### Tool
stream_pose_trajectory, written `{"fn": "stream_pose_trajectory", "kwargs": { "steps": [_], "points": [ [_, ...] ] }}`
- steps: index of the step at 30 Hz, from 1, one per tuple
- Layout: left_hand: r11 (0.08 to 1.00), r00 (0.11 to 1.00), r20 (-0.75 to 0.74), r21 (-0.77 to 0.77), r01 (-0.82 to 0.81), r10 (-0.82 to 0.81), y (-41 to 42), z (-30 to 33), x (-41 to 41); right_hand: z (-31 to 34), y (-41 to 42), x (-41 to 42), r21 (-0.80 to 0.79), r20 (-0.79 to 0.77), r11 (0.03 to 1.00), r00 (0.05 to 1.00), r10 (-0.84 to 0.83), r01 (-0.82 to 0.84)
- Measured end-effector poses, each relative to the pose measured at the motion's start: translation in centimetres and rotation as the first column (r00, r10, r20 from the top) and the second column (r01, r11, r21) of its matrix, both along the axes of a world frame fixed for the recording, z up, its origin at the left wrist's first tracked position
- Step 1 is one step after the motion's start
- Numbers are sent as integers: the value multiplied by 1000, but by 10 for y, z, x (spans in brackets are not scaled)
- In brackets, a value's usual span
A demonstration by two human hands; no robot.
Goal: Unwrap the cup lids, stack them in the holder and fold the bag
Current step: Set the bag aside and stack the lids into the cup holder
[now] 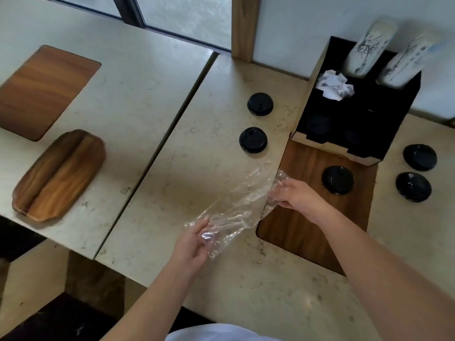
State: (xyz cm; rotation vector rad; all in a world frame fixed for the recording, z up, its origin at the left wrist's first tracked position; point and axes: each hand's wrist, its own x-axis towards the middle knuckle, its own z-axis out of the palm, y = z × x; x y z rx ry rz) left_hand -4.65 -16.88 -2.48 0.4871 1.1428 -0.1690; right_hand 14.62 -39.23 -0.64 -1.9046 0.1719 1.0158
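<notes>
Clear plastic bag stretched between both hands, lower centre of frame, over the pale stone counter. Left hand at bag's lower left end, fingers loosely curled around the film, thumb up. Right hand at bag's upper right end, fingers pinched shut on crumpled film. Bag looks empty, wrinkled, partly lying on the counter.

Five black cup lids out loose: one lid upper centre, second lid just below it, both on the counter left of the holder. Third lid on the wood inlay panel right of centre, near the right hand, not touching it. Fourth lid and fifth lid at the right edge on the counter, close together.

Black holder with pale cardboard edges, upper right, sitting partly on the inlay. Dark round shapes inside its front compartments, possibly lids, too dark to tell. Crumpled white paper in an upper left compartment. Two white cup stacks with dark sketchy print lean out of the back; print blurred, no readable text or brand anywhere.

Left side of frame: wooden tray on a second counter section, another wood inlay above it. White garment edge at bottom centre.
</notes>
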Motion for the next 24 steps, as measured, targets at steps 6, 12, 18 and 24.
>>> {"fn": "stream_pose_trajectory", "kwargs": {
  "steps": [6, 12, 18, 24],
  "points": [
    [991, 990, -20, -1, 137, -137, 8, 1, -31, 7, 33, -10, 106, -67, 992, 996, -67, 74],
    [962, 978, 28, 187, 200, -209, 30, -3, -47, 7, 42, -3, 93, 6, 963, 967, -253, 251],
    [984, 970, 173, 90, 155, -169, 26, 6, -37, 13, 31, -6, 223, -59, 922, 949, -311, 316],
    [979, 985, 169, 202, -1, -34, 37, 14, -28, 22, 18, 3, 286, -67, 894, 938, -340, 344]
  ]
}}
